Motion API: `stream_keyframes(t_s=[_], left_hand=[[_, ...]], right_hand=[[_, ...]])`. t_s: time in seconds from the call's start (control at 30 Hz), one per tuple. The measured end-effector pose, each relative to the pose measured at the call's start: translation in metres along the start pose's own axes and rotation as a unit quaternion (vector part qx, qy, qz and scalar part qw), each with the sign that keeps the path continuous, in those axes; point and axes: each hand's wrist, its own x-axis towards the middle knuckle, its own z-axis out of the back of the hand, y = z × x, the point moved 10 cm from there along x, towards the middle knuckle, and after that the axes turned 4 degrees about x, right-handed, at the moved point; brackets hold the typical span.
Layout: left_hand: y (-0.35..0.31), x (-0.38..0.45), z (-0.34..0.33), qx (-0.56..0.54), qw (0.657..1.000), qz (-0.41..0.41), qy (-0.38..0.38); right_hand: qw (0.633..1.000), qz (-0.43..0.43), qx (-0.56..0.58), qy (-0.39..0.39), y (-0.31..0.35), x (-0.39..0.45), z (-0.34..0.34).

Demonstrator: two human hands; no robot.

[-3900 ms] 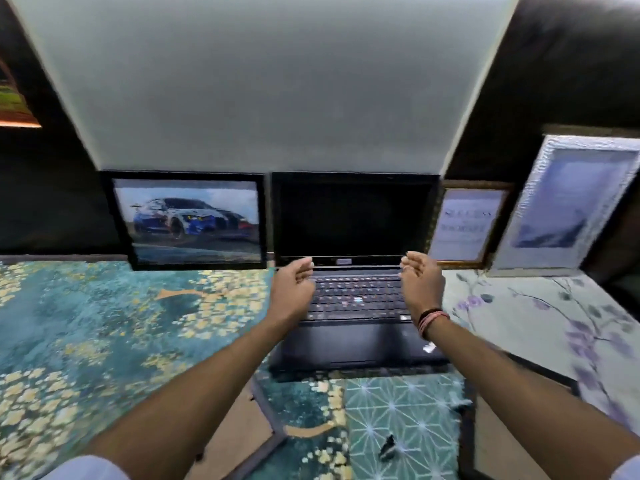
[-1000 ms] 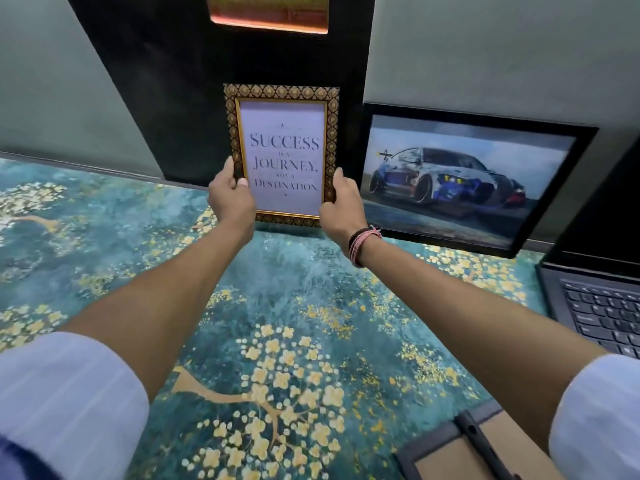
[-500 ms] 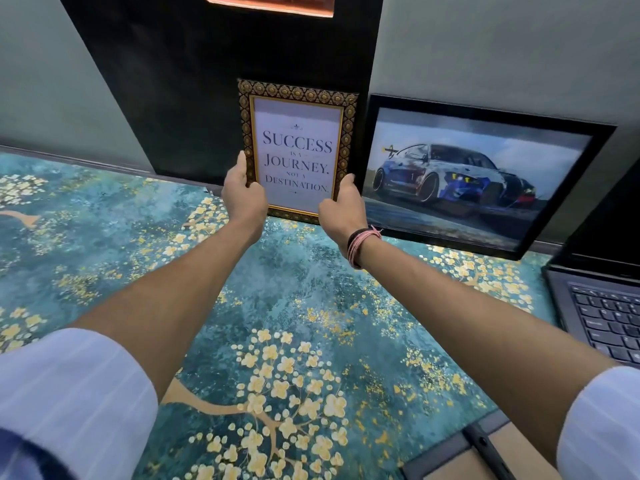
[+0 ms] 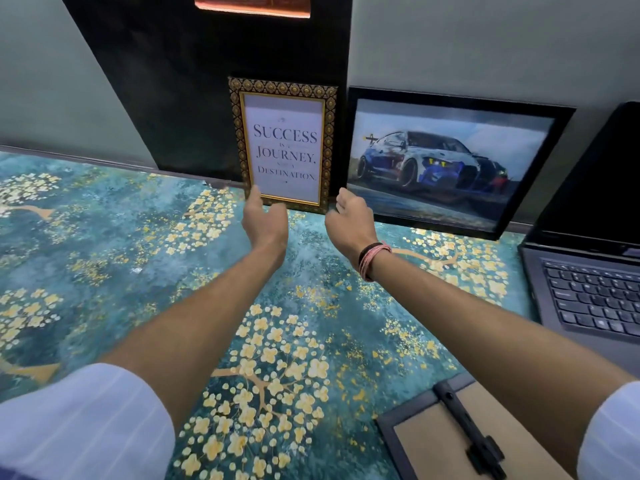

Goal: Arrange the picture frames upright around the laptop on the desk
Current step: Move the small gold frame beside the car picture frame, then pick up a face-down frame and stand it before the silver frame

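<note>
The gold-bordered quote frame (image 4: pixel 284 143) is stood upright against the dark wall panel (image 4: pixel 194 81), just left of the car picture (image 4: pixel 450 161). Nothing is held: the left hand (image 4: pixel 265 216) and right hand (image 4: pixel 349 216) are spread loosely open near its lower corners. Both should be drawn back slowly, ready should it tip.

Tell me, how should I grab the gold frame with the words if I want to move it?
Probably take the gold frame by its two long side edges, one hand each, reaching from the front. It stands upright against the dark wall panel, so its back is blocked, and the car picture crowds its right side.
</note>
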Motion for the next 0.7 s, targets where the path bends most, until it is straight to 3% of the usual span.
stream_keyframes(t_s=[0.23,0.53,0.7], left_hand=[[0.006,-0.118,-0.079,-0.036,0.997,0.033,0.065],[-0.017,-0.302,-0.217,-0.112,0.971,0.059,0.202],[-0.038,-0.389,-0.279,-0.113,0.964,0.065,0.232]], right_hand=[[0.996,0.001,0.074,-0.051,-0.04,-0.06,0.109],[0.987,0.021,0.102,-0.127,-0.094,-0.146,0.32],[0.985,0.006,0.092,-0.149,-0.12,-0.195,0.435]])
